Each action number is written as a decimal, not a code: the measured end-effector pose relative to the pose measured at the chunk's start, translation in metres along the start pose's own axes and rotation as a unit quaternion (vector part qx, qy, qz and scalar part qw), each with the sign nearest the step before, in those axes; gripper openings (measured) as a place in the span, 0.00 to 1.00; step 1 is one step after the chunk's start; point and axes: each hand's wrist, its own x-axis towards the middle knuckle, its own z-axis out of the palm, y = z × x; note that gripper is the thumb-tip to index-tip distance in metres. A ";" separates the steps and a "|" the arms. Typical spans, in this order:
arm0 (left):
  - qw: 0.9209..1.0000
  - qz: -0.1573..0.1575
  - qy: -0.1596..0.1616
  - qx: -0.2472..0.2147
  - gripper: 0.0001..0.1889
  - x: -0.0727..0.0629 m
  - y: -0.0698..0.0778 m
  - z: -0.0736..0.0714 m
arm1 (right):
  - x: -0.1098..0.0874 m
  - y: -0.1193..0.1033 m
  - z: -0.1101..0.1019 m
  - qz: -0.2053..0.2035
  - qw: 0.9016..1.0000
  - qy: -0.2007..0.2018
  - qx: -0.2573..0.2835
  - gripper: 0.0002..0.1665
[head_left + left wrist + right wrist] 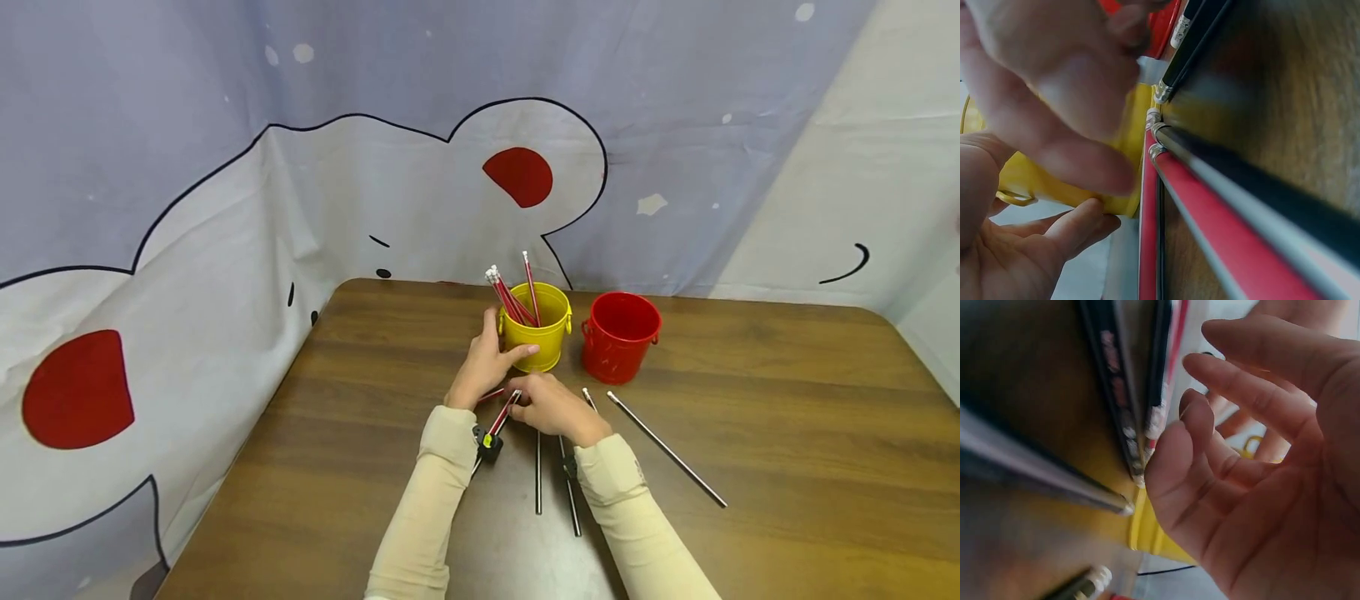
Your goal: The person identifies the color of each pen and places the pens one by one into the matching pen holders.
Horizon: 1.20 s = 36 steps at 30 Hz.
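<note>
My left hand (483,367) is at the left side of the yellow bucket (534,348), thumb stretched across its front and fingers along its side. Several red pencils (531,292) with white eraser ends stand in that bucket, leaning on its rim. My right hand (555,406) hovers in front of the bucket over pencils on the table, its fingers loosely bent with nothing between them in the right wrist view. Near its fingertips lies a red-and-black striped pencil (504,413). Another red pencil (1149,219) shows beside it in the left wrist view.
A red bucket (621,342) stands right of the yellow one. Dark pencils lie on the wooden table (787,400): one dark pencil (667,450) slants off to the right, another dark pencil (538,479) lies between my forearms. A patterned cloth (420,183) hangs behind the table.
</note>
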 end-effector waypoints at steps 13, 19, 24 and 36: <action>1.000 0.003 -0.001 0.006 0.43 -0.002 0.001 -0.001 | 0.000 0.000 0.006 0.004 1.000 -0.004 -0.023 0.04; 1.000 -0.004 0.004 0.014 0.44 -0.002 0.003 -0.001 | -0.001 0.003 0.005 -0.015 1.000 -0.016 -0.006 0.08; 1.000 -0.009 0.002 0.021 0.43 -0.003 0.004 -0.001 | -0.001 0.005 0.004 -0.015 1.000 -0.024 0.002 0.04; 1.000 -0.010 0.005 0.026 0.43 -0.002 0.002 0.000 | -0.002 0.003 0.004 -0.013 0.999 -0.034 -0.009 0.08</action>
